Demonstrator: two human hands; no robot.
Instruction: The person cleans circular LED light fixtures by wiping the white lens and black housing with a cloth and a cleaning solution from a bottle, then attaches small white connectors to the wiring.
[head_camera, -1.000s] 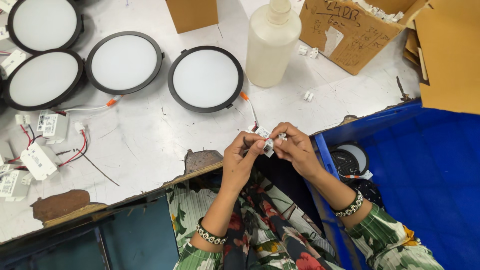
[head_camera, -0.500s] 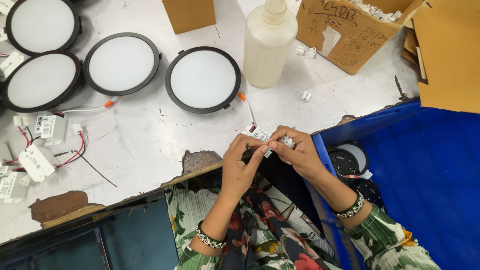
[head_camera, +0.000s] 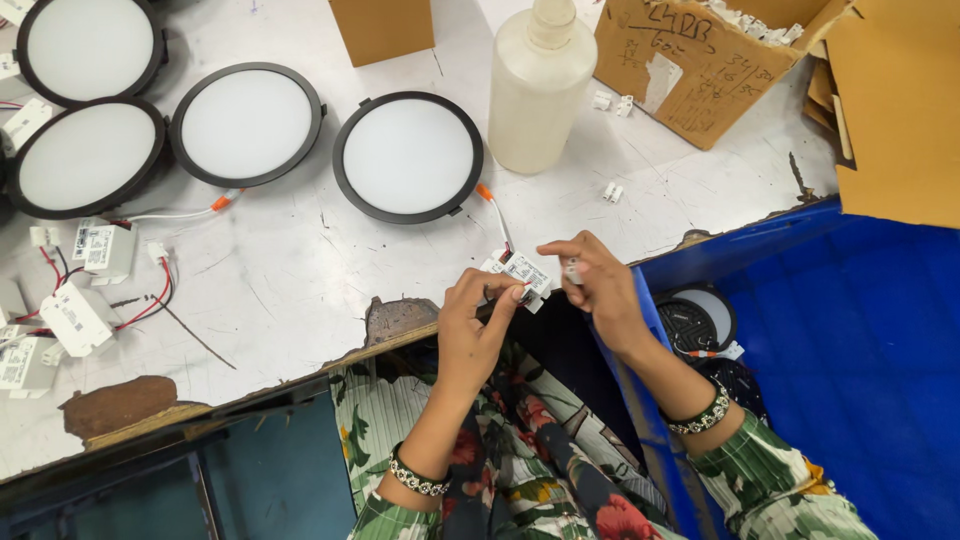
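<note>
Now: small white driver box (head_camera: 524, 273) pinched in left hand (head_camera: 478, 322); right hand (head_camera: 598, 285) just beside it, gripping white connector (head_camera: 572, 270).

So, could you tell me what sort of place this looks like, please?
Probably a light-fitting assembly bench: round panel lights lie on a worn white worktable, with small white driver boxes beside a cardboard box of parts.

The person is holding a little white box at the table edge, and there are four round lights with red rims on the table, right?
Not quite: the head view shows the round lights have black rims, not red. The left hand does hold the little white box at the table edge.
</note>
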